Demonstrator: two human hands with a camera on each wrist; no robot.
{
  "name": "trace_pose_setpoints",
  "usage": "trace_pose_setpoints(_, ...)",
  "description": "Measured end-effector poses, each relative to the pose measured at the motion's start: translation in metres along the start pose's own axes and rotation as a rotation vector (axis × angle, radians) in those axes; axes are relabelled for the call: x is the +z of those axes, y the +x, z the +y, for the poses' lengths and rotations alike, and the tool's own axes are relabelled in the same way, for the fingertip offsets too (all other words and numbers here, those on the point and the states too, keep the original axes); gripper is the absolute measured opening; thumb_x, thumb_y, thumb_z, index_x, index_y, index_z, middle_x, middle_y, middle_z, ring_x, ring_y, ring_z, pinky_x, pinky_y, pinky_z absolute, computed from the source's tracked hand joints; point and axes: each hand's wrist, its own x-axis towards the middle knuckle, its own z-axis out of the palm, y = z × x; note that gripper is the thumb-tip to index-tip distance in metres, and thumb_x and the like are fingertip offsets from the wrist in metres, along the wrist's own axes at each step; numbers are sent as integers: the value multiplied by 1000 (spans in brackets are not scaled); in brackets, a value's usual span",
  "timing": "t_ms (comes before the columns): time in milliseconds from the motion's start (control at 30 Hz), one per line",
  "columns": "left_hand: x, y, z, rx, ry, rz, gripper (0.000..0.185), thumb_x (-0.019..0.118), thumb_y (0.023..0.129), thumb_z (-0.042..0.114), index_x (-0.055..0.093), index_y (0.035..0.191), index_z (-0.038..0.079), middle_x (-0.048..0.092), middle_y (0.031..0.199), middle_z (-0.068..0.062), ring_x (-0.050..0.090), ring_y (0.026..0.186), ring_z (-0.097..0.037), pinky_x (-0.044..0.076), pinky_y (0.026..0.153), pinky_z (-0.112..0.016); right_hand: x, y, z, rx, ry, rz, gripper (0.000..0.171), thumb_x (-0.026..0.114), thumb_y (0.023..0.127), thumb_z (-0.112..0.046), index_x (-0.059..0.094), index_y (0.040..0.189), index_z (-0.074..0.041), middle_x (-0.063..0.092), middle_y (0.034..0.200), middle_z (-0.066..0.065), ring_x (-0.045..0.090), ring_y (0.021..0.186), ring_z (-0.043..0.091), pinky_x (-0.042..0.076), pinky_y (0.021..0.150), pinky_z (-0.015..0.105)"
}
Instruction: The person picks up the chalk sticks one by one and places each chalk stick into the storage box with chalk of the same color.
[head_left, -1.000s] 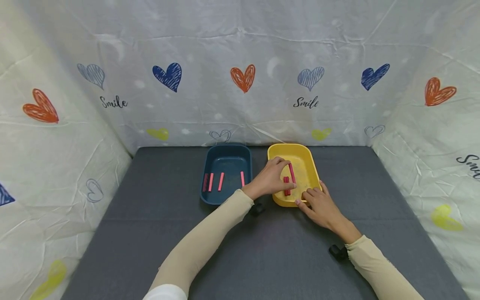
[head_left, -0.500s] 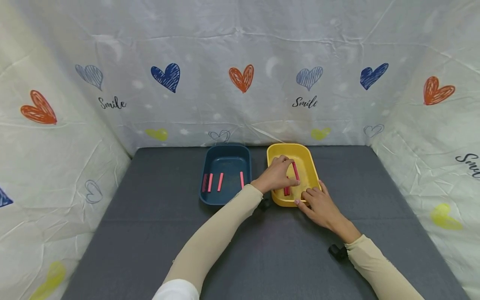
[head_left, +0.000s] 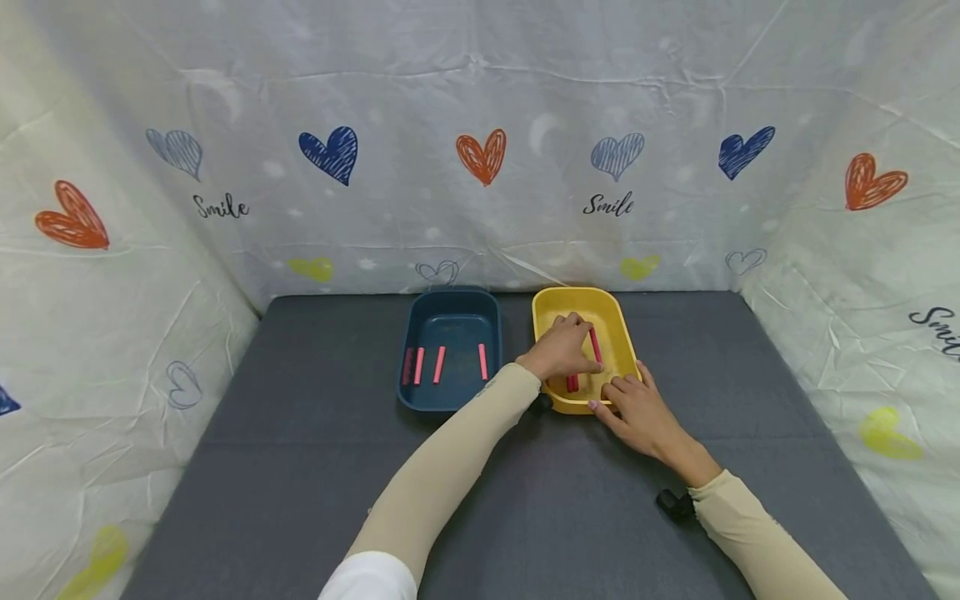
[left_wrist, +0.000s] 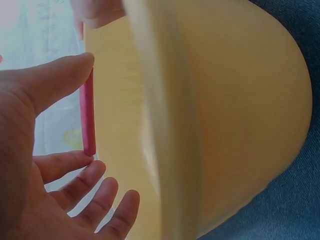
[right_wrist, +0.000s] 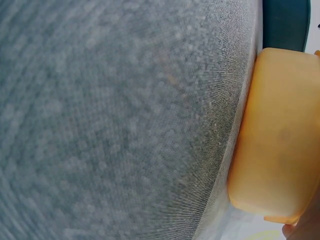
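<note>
My left hand [head_left: 561, 346] is over the yellow tray [head_left: 576, 305], holding a slim red stick [head_left: 596, 344] that looks like chalk. In the left wrist view the stick [left_wrist: 87, 117] is pinched by its two ends, between thumb and index finger, while the other fingers spread loosely. More red sticks [head_left: 572, 384] lie in the tray, partly covered by this hand. My right hand [head_left: 641, 408] grips the tray's near right corner, its fingers curled over the rim and the thumb at the near side. Only a bit of it shows at the right wrist view's corner.
A dark blue tray [head_left: 459, 325] stands left of the yellow one, with pink sticks [head_left: 439, 365] and a darker stick [head_left: 407, 367] lying in it. Both trays sit on a grey cloth-covered table [head_left: 315, 375]. A white printed curtain [head_left: 405, 208] hangs behind and at both sides.
My left hand has shifted a little to the right over the yellow tray, still pinching the red stick. The right hand has stayed at the tray's corner.
</note>
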Motion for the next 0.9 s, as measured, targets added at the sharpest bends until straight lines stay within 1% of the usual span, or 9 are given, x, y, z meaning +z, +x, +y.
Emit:
trace_pose_setpoints(267,4,1,6,-30,80,-42,74,73,83,52,51,141,12,49,139,-6,46,122,-23,46,103,-34,1,0,0,-7,-8,10,25,58,97,-37,58,80,-18,55,77,-3,58,84,22,21,114,64)
trace_pose_setpoints(367,6,2,6,-43,106,-55,72,73,82,53,54,138,12,51,135,-5,47,116,-21,47,101,-33,0,0,0,1,-5,-1,25,58,98,-36,58,81,-18,55,77,-3,59,85,23,20,115,64)
trace_pose_setpoints(500,10,3,5,-61,128,-68,68,73,82,53,56,134,12,52,132,-5,47,113,-21,47,100,-33,0,0,0,4,-6,-8,25,57,98,-37,59,81,-18,56,78,-3,59,85,22,20,115,64)
trace_pose_setpoints(633,14,3,4,-77,136,-69,67,74,81,53,57,132,14,53,131,-4,47,114,-21,45,102,-36,0,-1,0,2,-8,-2,25,58,98,-37,59,81,-19,55,77,-3,58,84,22,20,115,64)
trace_pose_setpoints(900,17,2,5,-79,161,-70,59,74,81,52,60,126,16,54,124,-2,47,110,-20,43,100,-37,1,-1,0,4,9,11,26,57,98,-37,57,79,-19,53,76,-4,57,82,21,19,116,63)
